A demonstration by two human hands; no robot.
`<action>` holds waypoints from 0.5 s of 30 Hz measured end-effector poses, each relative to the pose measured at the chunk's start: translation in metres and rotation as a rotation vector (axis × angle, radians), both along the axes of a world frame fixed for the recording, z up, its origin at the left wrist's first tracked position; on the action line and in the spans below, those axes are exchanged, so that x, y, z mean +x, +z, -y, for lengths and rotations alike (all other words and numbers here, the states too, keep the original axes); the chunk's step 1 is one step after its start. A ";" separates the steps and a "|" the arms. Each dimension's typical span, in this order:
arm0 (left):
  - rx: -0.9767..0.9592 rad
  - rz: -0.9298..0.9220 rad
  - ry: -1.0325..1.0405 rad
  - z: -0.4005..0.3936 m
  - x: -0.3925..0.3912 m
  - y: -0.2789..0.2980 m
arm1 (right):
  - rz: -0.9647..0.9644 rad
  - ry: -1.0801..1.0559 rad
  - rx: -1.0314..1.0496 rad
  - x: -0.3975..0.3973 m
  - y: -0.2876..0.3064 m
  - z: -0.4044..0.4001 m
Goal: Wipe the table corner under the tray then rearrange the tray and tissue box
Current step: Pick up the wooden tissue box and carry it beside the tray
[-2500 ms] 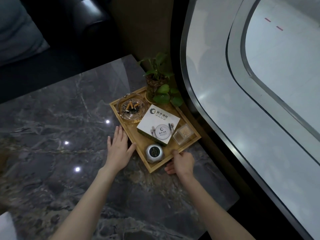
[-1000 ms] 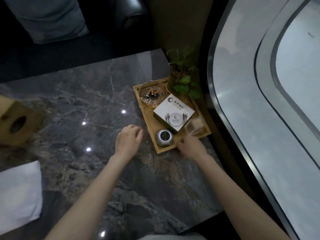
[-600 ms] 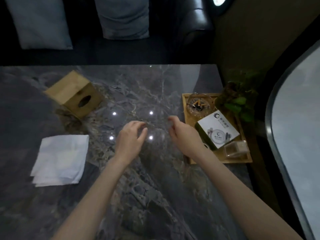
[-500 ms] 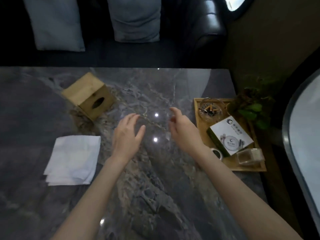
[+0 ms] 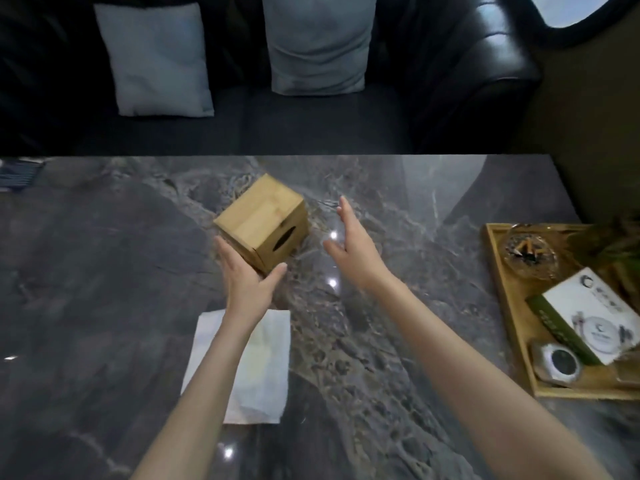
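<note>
A wooden tissue box [image 5: 258, 216] lies on its side near the middle of the dark marble table [image 5: 104, 271], its oval slot facing me. My left hand [image 5: 247, 278] is spread open against the box's near corner, thumb under the right face and fingers along the left. To the right of the box, my right hand [image 5: 353, 247] is open and apart from it. The wooden tray [image 5: 502, 306] sits at the table's right corner. A white folded cloth [image 5: 266, 368] lies under my left forearm.
The tray holds a glass ashtray [image 5: 530, 256] with butts, a white and green box [image 5: 595, 317], a small round silver device [image 5: 562, 363] and a potted plant [image 5: 620, 251]. A black leather sofa [image 5: 450, 81] with two grey cushions [image 5: 156, 60] stands behind the table.
Both hands left the tray and moved left across the table to the tissue box. My view swung left with them; the left hand now touches the box.
</note>
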State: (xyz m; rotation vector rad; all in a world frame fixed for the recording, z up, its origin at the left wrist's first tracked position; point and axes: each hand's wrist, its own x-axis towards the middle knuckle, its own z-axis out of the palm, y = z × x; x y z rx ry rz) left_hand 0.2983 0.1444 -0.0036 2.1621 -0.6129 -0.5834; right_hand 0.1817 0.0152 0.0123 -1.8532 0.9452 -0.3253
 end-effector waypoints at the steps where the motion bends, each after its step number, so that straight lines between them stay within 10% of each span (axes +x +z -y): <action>1: 0.011 -0.039 0.004 0.001 0.007 -0.004 | -0.010 0.003 0.031 0.011 -0.003 0.000; 15: -0.081 0.024 0.022 0.010 0.056 -0.034 | -0.023 -0.019 0.063 0.065 -0.036 0.010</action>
